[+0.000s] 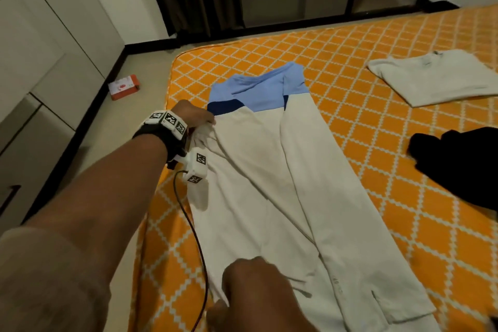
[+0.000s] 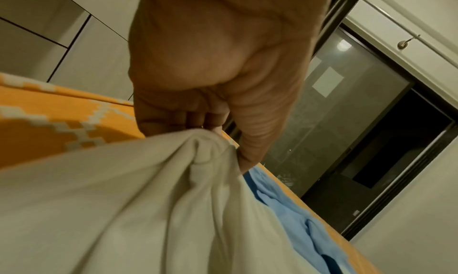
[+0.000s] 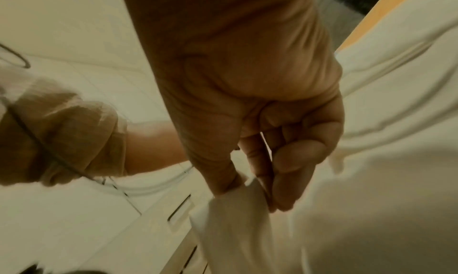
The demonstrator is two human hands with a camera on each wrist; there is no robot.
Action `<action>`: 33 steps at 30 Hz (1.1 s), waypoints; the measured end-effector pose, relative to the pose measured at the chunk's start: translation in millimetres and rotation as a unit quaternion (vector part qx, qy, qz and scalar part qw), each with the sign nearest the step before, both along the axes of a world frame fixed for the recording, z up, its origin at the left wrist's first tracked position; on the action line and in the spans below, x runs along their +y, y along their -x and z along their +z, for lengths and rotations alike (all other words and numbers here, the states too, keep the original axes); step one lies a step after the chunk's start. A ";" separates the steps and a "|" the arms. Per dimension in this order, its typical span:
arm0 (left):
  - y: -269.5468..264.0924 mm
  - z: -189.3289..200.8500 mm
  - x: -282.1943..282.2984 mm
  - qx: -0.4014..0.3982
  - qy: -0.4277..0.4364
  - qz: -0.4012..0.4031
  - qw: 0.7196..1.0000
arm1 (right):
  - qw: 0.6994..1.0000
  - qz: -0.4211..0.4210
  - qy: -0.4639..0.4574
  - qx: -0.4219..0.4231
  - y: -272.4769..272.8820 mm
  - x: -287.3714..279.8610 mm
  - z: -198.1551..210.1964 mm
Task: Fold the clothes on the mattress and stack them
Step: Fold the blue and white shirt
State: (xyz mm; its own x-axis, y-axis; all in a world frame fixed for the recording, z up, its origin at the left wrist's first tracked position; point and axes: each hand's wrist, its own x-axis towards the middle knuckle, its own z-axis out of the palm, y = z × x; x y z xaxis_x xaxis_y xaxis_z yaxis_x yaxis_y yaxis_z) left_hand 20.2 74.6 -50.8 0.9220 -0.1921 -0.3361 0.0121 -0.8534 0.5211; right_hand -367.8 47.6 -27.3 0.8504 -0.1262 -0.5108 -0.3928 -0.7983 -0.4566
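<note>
Shirt, long-sleeved, cream with pale-blue yoke (image 1: pixel 272 170), flat on orange lattice-patterned mattress (image 1: pixel 377 143); left hand (image 1: pixel 192 116) fingers bunching its shoulder edge, right hand (image 1: pixel 258 288) pinching its lower edge.

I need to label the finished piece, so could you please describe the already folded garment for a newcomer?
On the orange mattress, look toward its far right side. The folded pale garment lies there alone as a flat rectangle, unlike the crumpled black clothing nearer by.

No legible text anywhere, black-and-white square marker codes on the wrist-worn camera band (image 1: pixel 168 121), print on the orange-and-white box (image 1: pixel 124 87) too small to read
</note>
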 end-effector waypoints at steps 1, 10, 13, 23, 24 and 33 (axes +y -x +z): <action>-1.8 3.8 -4.7 0.004 0.020 0.017 1.000 | 1.000 -0.009 -0.027 -0.003 4.3 -15.6 5.1; 29.1 43.7 -102.3 -0.032 0.103 0.030 0.994 | 0.993 0.062 0.037 0.090 22.9 -122.6 18.4; 35.0 31.8 -129.0 -0.053 0.083 0.005 0.995 | 0.992 0.063 0.038 0.102 24.9 -141.4 17.3; 55.4 -9.2 -155.6 -0.014 0.114 -0.126 0.985 | 0.976 0.081 0.015 0.201 24.5 -154.3 -1.3; 56.7 -6.2 -150.8 -0.030 0.109 -0.140 0.984 | 0.976 0.081 0.021 0.199 23.6 -154.8 1.1; 115.5 -10.7 -61.9 -0.158 -0.091 -0.302 0.936 | 0.993 -0.010 0.107 -0.041 18.0 -141.2 28.5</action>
State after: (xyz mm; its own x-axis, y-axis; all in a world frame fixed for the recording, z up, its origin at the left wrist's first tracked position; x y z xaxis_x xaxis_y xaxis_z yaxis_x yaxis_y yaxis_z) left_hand -95.3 12.6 -61.5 0.7222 -0.6767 -0.1428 -0.6318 -0.7296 0.2618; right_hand -385.8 -93.6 1.2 0.8842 -0.2416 -0.3998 -0.3778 -0.8732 -0.3079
